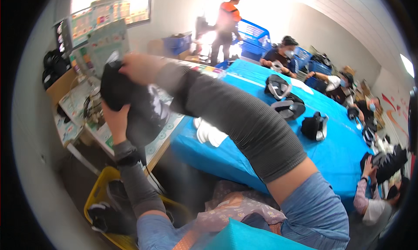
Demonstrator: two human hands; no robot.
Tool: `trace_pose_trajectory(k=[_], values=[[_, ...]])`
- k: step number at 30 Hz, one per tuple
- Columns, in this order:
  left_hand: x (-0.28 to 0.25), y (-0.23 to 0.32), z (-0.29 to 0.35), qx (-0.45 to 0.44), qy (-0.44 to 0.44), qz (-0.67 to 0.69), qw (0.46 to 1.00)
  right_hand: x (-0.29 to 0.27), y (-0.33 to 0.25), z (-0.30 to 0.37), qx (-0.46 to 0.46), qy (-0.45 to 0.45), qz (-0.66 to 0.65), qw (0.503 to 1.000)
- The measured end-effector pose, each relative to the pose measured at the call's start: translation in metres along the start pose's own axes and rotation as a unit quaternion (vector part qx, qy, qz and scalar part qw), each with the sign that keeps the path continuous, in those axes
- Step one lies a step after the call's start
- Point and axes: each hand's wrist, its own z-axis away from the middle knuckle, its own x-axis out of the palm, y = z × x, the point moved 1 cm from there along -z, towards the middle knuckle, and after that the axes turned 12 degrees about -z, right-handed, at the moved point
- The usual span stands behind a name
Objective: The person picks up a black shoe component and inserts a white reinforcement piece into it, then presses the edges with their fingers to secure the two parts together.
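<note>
A black shoe (114, 86), blurred by motion, is held up at the left, above a work table. My right hand (138, 69) grips its upper end, with the fingers closed on it. From below, my left hand (115, 119) holds its lower side. Just right of my left hand hangs a second dark shape (150, 119) with white markings; it is smeared, and I cannot tell whether it is another shoe. Dark ribbed sleeves cover both forearms.
A patterned work table (72, 102) with small equipment stands left. Shoes (314, 127) and white flat pieces (209, 133) lie on the blue-covered table (248, 150). A yellow basket (98, 193) holding black shoes stands below. Co-workers sit along the far side; one person (226, 28) stands behind.
</note>
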Motion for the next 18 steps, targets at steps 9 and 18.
trace_pose_trajectory(k=[9, 18], values=[[-0.015, -0.076, -0.006, 0.013, -0.033, -0.045, 0.998, 0.031, -0.025, -0.003, -0.072, 0.038, 0.022, 0.996], [-0.155, -0.177, -0.061, -0.095, -0.238, 0.072, 0.964, 0.039, -0.033, -0.010, -0.040, 0.059, 0.016, 0.997]])
